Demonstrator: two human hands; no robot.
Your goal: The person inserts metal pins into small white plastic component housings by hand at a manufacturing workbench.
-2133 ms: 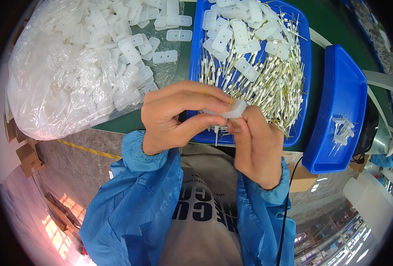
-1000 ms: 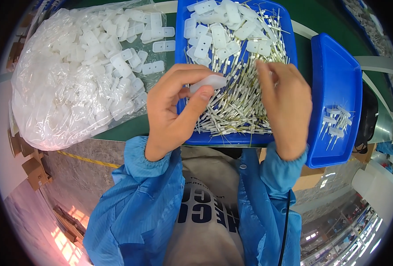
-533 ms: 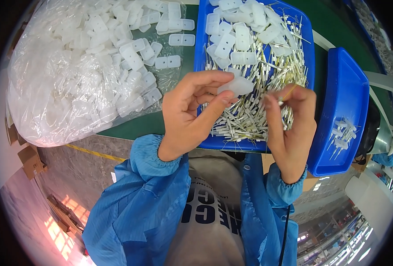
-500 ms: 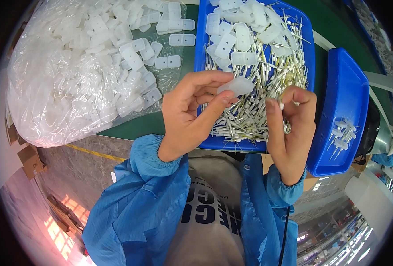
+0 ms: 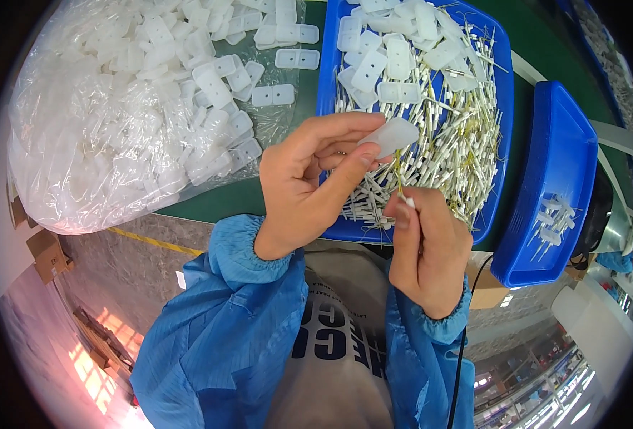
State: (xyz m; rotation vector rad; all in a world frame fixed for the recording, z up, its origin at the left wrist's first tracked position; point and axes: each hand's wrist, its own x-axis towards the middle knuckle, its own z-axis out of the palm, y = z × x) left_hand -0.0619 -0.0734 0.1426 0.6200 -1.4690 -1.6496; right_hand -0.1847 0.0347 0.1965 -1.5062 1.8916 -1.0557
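My left hand [image 5: 309, 179] pinches a translucent white plastic plate [image 5: 396, 137] between thumb and fingers, tilted over the near part of a large blue tray [image 5: 322, 79]. Just below and right of it, my right hand [image 5: 431, 247] is closed on a small white-tipped piece with thin yellowish wires [image 5: 400, 184], which stands up toward the plate. Whether wire and plate touch I cannot tell. Under both hands the tray holds a heap of thin white pieces with wire leads [image 5: 466, 154]. More white two-holed plates [image 5: 399, 93] lie on the heap's far side.
At the left a big clear plastic bag [image 5: 66, 157] spills many similar plates over the green table [image 5: 288, 118]. A smaller blue tray [image 5: 545, 157] on the right holds several pieces with wires [image 5: 556, 218]. A black cable [image 5: 461, 350] hangs beside my right sleeve.
My right hand has moved left and toward me, bringing the wired piece below the plate. The left hand still holds the plate, nearly in place.
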